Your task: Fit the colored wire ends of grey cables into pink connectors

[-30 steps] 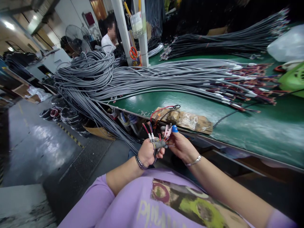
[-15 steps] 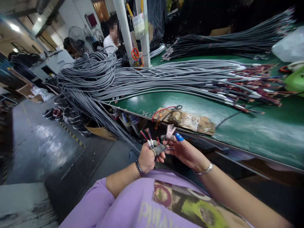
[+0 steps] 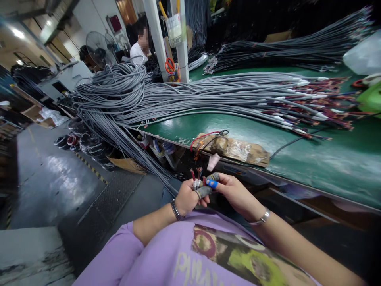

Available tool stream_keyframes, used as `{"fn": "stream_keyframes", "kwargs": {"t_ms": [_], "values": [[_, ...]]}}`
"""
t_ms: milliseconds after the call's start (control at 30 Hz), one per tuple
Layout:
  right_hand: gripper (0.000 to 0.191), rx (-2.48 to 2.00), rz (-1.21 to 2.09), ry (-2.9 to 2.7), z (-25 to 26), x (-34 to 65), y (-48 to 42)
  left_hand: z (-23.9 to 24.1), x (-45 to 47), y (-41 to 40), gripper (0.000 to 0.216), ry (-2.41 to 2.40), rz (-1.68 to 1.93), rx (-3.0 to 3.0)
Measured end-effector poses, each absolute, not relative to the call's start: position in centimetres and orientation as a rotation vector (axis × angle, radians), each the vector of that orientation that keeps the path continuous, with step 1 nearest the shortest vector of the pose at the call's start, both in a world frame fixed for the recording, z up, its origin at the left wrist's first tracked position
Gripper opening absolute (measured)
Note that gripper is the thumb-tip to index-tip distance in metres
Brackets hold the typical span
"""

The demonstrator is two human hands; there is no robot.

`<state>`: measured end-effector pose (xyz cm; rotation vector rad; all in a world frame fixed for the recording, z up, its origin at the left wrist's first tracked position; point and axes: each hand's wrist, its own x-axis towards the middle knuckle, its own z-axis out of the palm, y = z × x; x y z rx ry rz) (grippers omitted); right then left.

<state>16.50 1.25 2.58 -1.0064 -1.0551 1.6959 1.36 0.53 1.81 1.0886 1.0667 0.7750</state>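
Just off the front edge of the bench, my left hand (image 3: 188, 195) is closed around the ends of grey cables. Their white-banded ends (image 3: 196, 184) stand up from the fist, with thin red, blue and dark wires fanning out at the tips. My right hand (image 3: 230, 190) meets it from the right, thumb and forefinger pinched together at the wires (image 3: 204, 181). A blue cover wraps the right thumb; grey covers sit on fingers of both hands. Beyond the fingers hangs a pale pink strip (image 3: 213, 162) at the bench edge.
A taped wooden block (image 3: 247, 152) with red and black leads lies along the edge of the green bench (image 3: 309, 167). Behind it stretches a long bundle of grey cables (image 3: 208, 95). Scissors (image 3: 169, 64) hang by a white post (image 3: 183, 51). A co-worker (image 3: 137, 51) sits farther back.
My right thumb and forefinger have closed from a looser, spread pose onto the wires beside my left hand. The cable ends in my left hand have shifted slightly right.
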Motion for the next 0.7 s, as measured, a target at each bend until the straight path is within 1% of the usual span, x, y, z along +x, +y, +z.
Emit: {"fn": "stream_keyframes", "kwargs": {"t_ms": [233, 467, 567, 700], "values": [[0.027, -1.072, 1.596, -0.959, 1.2, 16.3, 1.3, 1.9, 1.8, 0.3, 0.041, 1.111, 0.942, 0.924], [0.034, -0.936, 1.791, -0.661, 0.0, 17.1, 2.1, 1.7, 1.6, 0.9, 0.039, 1.069, 0.993, 0.821], [0.035, -0.966, 1.812, -0.532, -0.3, 17.3, 3.3, 2.0, 1.7, 1.0, 0.041, 1.029, 0.980, 0.767], [0.040, -0.934, 1.770, -0.635, 0.1, 16.8, 4.8, 2.5, 2.3, 1.2, 0.041, 1.009, 0.962, 0.773]]}}
